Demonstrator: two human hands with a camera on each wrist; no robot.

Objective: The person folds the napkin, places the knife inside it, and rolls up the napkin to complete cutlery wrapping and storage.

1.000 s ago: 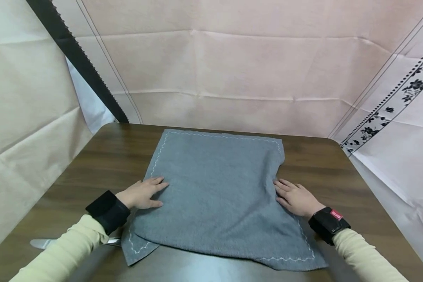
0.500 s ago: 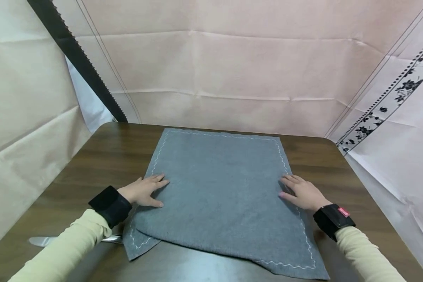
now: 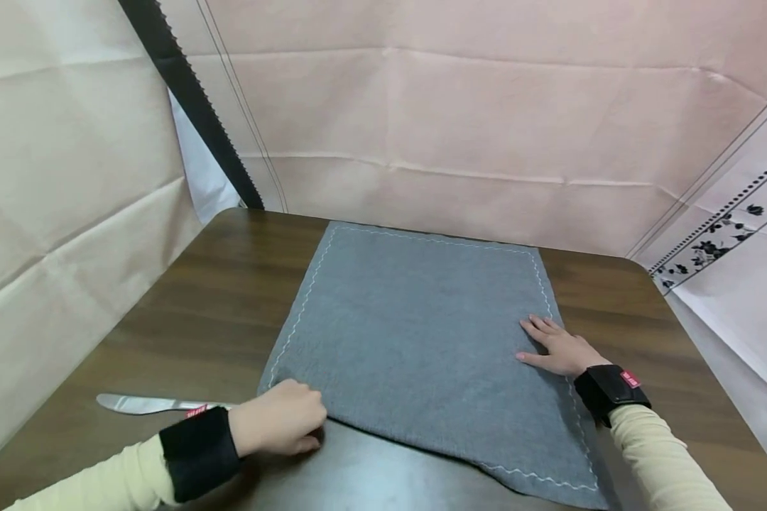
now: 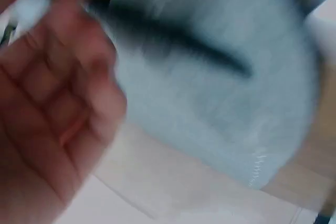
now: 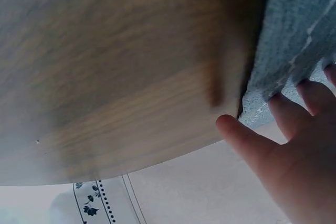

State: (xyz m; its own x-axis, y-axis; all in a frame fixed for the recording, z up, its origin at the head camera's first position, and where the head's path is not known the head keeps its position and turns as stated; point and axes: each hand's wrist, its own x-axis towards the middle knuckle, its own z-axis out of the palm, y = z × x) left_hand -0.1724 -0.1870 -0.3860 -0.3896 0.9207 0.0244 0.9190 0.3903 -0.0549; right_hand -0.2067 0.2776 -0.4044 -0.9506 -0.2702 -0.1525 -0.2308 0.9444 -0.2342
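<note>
A grey-blue cloth point(image 3: 422, 319) with white zigzag stitching along its borders lies spread on the table. At its near left corner my left hand point(image 3: 281, 419) has its fingers curled, and that corner is hidden behind the hand. In the blurred left wrist view, the cloth point(image 4: 220, 108) rises beside the left hand point(image 4: 58, 108), its edge pinched near the fingertips. My right hand point(image 3: 559, 348) rests spread on the right border. The right wrist view shows the right hand point(image 5: 299, 150) with fingers extended on the cloth point(image 5: 291, 40) and the thumb beside its edge.
A silver table knife point(image 3: 137, 404) lies on the wooden table point(image 3: 185, 333) left of the cloth, its right end behind the left wrist. Pale hanging sheets point(image 3: 460, 128) stand behind the table and on both sides.
The left hand has moved from the left border down to the near left corner and curled its fingers. The right border, bunched earlier, now lies straight under the right hand. More of the knife shows.
</note>
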